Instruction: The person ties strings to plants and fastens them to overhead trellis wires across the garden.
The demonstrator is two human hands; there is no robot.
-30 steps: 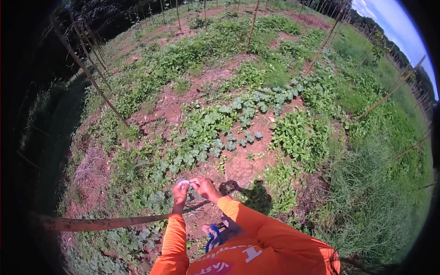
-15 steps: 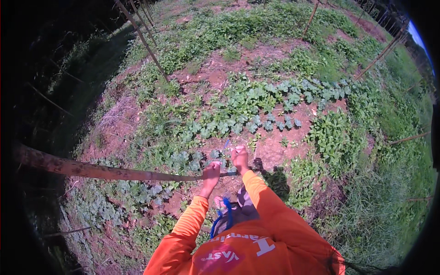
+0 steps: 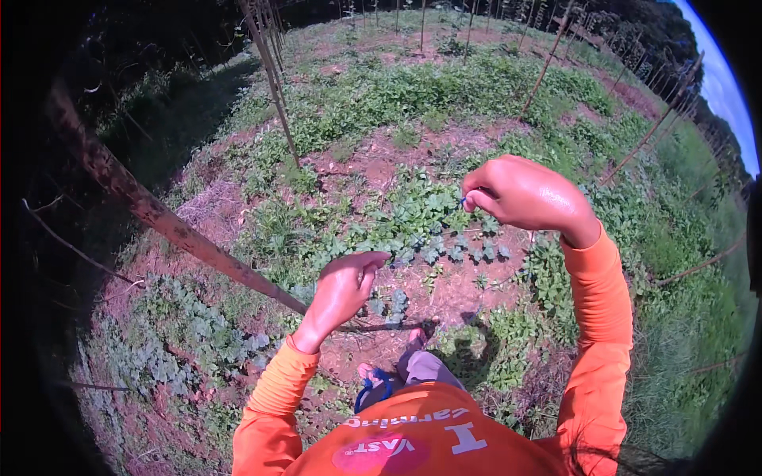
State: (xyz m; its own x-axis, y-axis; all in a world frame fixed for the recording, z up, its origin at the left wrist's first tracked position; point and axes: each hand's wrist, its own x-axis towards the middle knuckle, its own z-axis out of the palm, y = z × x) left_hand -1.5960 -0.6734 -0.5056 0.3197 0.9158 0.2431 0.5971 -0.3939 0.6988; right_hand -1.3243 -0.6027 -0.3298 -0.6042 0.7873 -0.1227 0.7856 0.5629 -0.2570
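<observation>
My right hand [image 3: 536, 198] is raised over the plants, bent at the wrist, with thumb and fingers closed. A small bit of blue string [image 3: 463, 201] shows at its fingertips. Lower and to the left, my left hand [image 3: 341, 289] has thumb and fingers drawn together in a pinch; whatever may be between them is too small to make out. Just behind that hand, a brown wooden pole [image 3: 171, 222] slants down to the ground, its lower end partly hidden by the hand. More blue cord [image 3: 377, 387] hangs in a loop by my waist.
Low leafy plants [image 3: 429, 206] grow in rows on reddish soil [image 3: 373, 159]. Further thin stakes [image 3: 274, 87] stand upright ahead and to the right [image 3: 548, 63]. Tall grass [image 3: 659, 381] lies at the right. My feet [image 3: 417, 337] are on the soil below my hands.
My hands were close together low by the pole; now they have risen and spread apart, the right one up and to the right. The view has tilted up a little.
</observation>
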